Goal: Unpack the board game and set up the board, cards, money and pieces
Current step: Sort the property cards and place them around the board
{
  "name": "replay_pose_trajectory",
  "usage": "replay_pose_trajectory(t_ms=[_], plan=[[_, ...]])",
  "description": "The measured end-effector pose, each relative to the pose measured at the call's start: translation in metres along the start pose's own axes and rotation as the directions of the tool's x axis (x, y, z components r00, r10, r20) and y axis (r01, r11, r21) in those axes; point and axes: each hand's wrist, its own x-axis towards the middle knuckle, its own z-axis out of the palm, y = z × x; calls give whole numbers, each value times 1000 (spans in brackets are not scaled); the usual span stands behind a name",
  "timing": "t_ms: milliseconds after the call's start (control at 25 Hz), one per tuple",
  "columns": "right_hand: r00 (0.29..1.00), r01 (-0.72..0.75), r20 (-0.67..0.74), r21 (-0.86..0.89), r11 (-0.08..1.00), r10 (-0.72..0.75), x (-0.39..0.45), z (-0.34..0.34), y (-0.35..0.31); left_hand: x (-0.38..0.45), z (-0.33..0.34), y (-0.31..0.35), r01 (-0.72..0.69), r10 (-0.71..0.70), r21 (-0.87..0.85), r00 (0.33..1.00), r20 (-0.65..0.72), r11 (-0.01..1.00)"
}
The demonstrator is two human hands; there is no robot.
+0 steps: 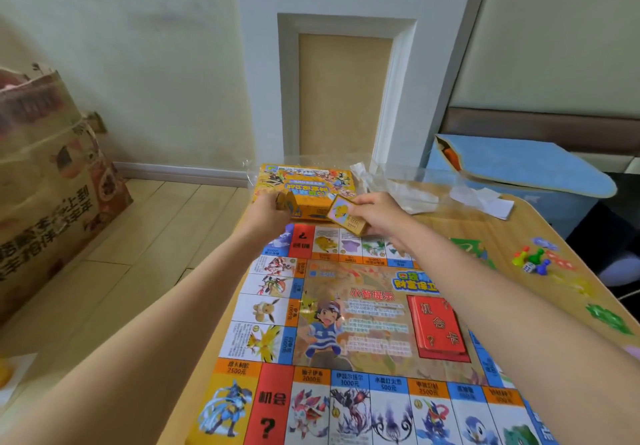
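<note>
At the table's far edge, the person's right hand (375, 214) is gripping a stack of cards (347, 214) above the unfolded board (363, 333) while the left hand (268, 214) is curling round the yellow box's (304, 190) open flap, which likely needs steadying so nothing spills.

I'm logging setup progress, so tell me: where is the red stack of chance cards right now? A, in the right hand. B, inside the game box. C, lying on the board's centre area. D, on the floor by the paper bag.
C: the red card stack lies flat on the board, while the right hand holds a small yellow card deck instead.
</note>
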Motion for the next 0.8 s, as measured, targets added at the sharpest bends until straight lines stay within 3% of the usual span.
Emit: replay_pose_trajectory(t_ms=[80,200,360,520,640,800], plan=[[997,-83,13,200,976,82,4,5,-1,4,0,-6,46,-46,31,999,9,998],[993,-97,-35,306,947,113,11,11,-2,5,-1,-11,66,-67,62,998,19,996],[996,17,-83,52,999,-13,16,16,-7,11,0,-14,90,-90,84,996,-15,992],[963,187,-167,-158,970,-213,7,20,-28,10,5,-12,80,-73,100,995,-71,992],[924,251,-262,-131,959,-277,6,9,-41,7,5,-11,68,-60,87,994,-92,994],[926,289,-294,145,946,-237,8,-17,-51,5,9,2,37,-28,119,997,-75,992]])
